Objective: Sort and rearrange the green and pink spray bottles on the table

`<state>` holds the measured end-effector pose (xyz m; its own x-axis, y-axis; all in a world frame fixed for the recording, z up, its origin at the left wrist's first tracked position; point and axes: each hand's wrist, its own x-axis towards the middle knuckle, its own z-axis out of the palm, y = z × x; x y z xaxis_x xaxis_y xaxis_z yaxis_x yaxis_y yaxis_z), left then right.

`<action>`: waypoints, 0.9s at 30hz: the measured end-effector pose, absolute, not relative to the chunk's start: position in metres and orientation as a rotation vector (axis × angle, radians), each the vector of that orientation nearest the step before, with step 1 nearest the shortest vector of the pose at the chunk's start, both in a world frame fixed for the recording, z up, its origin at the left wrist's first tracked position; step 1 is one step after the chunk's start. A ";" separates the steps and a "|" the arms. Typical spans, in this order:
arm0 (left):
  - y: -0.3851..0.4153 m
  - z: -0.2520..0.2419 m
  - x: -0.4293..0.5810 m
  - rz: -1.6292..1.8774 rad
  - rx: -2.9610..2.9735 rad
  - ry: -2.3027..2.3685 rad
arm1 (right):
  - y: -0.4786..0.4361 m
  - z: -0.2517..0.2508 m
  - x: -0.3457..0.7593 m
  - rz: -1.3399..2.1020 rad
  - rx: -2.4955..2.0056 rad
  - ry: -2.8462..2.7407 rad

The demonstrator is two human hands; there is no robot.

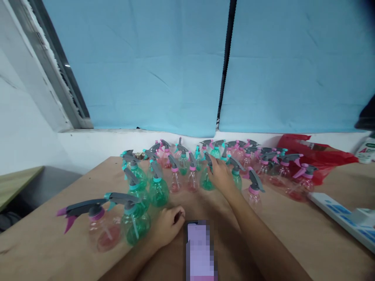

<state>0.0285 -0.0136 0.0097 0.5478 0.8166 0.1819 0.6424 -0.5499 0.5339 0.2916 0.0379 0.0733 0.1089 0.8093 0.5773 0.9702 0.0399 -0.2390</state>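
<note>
My right hand (221,173) reaches forward with its fingers closed around the neck and grey trigger head of a green spray bottle (206,181), which stands upright on the table. Resting on the wood nearer to me, my left hand (170,225) is loosely curled, with nothing visible in it. Beside it on the left are a green spray bottle (136,230) and a pink one (102,234) with a long grey head. Two small pink bottles, one of them here (192,179), stand just left of my right hand. A phone (200,249) with a blurred screen lies between my forearms.
Several more green and pink spray bottles (158,192) stand in rows toward the wall. A red plastic bag (325,160) lies at the back right, near a white bottle (366,150). A white and blue box (342,214) lies at the right. Blue curtains (140,66) hang behind the table.
</note>
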 end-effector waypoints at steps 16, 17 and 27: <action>-0.014 0.012 0.028 0.558 2.382 1.205 | 0.044 0.033 0.276 -0.020 -1.066 -1.408; -0.014 0.012 0.028 0.559 2.387 1.202 | 0.044 0.030 0.273 0.018 -1.036 -1.401; -0.014 0.011 0.029 0.583 2.389 1.210 | 0.056 0.014 0.259 0.589 -0.966 -1.406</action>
<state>0.0287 -0.0139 0.0114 0.5386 0.8222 0.1839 0.6562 -0.5463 0.5205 0.2593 0.0564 0.0142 0.1214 0.8312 0.5426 0.1965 0.5157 -0.8339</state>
